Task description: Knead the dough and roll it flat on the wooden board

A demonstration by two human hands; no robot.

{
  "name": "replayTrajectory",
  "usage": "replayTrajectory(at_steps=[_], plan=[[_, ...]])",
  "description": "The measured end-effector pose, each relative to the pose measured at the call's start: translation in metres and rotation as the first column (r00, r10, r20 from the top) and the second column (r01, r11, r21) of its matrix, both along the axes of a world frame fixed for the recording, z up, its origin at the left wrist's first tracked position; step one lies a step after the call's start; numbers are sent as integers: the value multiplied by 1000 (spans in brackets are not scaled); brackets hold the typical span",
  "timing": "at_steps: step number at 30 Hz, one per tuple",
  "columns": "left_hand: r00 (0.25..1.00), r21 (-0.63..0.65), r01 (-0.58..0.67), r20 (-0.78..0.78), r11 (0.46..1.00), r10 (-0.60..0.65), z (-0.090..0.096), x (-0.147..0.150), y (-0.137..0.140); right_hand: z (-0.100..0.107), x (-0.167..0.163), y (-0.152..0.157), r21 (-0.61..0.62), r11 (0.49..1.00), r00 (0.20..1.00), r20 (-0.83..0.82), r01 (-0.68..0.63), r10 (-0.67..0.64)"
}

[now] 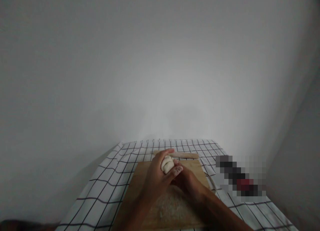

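2 cupped grips (pixel 157 172) (pixel 188 180) around pale dough (pixel 167 164)

Two hands, one left hand (pixel 157 173) and one right hand (pixel 190 181), with one lump of dough (pixel 167 164). One cloth-covered tabletop (pixel 106 177) carries one wooden board (pixel 138 179), one wooden rod (pixel 187 155) nearer the tabletop's far edge, and, toward its right edge, one thin loop (pixel 212 182) and one pixelated patch (pixel 240 177).
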State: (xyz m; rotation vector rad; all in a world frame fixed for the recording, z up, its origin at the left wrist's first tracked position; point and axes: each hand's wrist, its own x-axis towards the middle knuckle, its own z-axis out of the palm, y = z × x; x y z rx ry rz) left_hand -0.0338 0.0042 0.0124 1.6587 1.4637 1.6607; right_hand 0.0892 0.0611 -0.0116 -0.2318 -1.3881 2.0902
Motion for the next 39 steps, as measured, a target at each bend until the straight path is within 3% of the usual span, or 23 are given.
replayTrajectory(at_steps=[6,14,19,24,27,32,36,39], plan=[[994,-97,88,67,991,-81,-1,1,-1,-6,-4,1,46,998,997,63,46,-49],[998,-1,-56,20,998,56,7,0,-5,7,2,-16,157,986,994,92,46,-61],[985,-24,-120,126,993,122,8,-1,-7,6,3,-24,272,960,986,129,65,-104],[961,-45,-68,266,997,78,7,-4,1,3,1,-22,395,902,976,58,171,-210],[948,-49,-36,314,998,50,7,-4,5,4,0,-16,382,894,961,49,234,-272],[885,-107,127,461,986,-64,12,-6,9,6,0,-9,298,913,951,45,279,-306],[778,-33,230,607,973,-163,17,-7,9,6,-1,-14,347,907,965,25,237,-261],[778,-85,274,605,958,-169,15,-7,7,4,-2,-16,347,893,954,-23,288,-299]])
